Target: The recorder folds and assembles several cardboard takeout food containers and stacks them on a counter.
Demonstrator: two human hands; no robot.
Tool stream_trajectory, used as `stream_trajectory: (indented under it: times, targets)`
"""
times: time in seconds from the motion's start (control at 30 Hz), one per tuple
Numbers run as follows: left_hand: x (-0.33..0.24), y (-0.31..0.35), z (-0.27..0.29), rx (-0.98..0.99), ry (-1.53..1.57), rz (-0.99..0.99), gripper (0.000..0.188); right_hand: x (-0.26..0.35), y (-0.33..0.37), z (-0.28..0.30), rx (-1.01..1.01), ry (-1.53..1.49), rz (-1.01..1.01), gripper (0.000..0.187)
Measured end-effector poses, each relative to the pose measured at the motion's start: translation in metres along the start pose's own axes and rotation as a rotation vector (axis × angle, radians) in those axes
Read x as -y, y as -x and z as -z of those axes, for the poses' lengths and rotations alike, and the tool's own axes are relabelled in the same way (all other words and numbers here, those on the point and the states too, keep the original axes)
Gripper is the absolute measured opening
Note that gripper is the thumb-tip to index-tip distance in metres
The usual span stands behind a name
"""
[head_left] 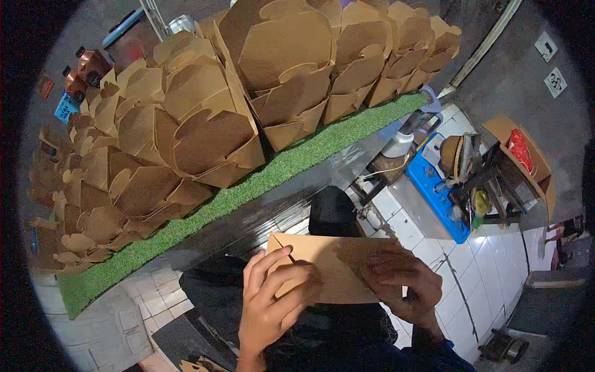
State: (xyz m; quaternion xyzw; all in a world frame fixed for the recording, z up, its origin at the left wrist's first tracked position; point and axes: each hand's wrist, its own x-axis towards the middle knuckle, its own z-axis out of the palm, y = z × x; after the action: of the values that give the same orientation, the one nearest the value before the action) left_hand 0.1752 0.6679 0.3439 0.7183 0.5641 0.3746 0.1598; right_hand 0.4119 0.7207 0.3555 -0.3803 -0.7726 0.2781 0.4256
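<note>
Above my lap I hold a brown cardboard box [344, 265] between both hands, one flat panel facing up. My left hand [273, 294] grips its left end, the fingers bent over the top face near a folded corner. At the opposite end my right hand [409, 279] is closed around the edge, its fingers curled on the panel in shadow. The box's underside and both thumbs are mostly hidden. Beyond my hands, many folded brown cardboard boxes [214, 146] of the same kind stand packed in rows along a strip of green artificial grass [260, 180].
To the right, a blue tray [427, 180] and a basket-like brown item [451, 155] sit on a low surface over white floor tiles [474, 279]. An open carton [542, 164] holds something red. A silver pot [396, 146] stands beside the table. Brown pouches [92, 65] lie at the far left.
</note>
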Motion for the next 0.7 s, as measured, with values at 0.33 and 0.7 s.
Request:
stream_trajectory:
  times: [0.33, 0.7]
  targets:
    - [-0.004, 0.008, 0.002, 0.051, 0.195, 0.055, 0.014, -0.005, 0.004, 0.011, 0.196, -0.123, -0.063, 0.033]
    - [-0.002, 0.013, 0.012, 0.185, 0.133, 0.031, 0.013, -0.005, -0.004, 0.011, 0.319, -0.364, 0.035, 0.031]
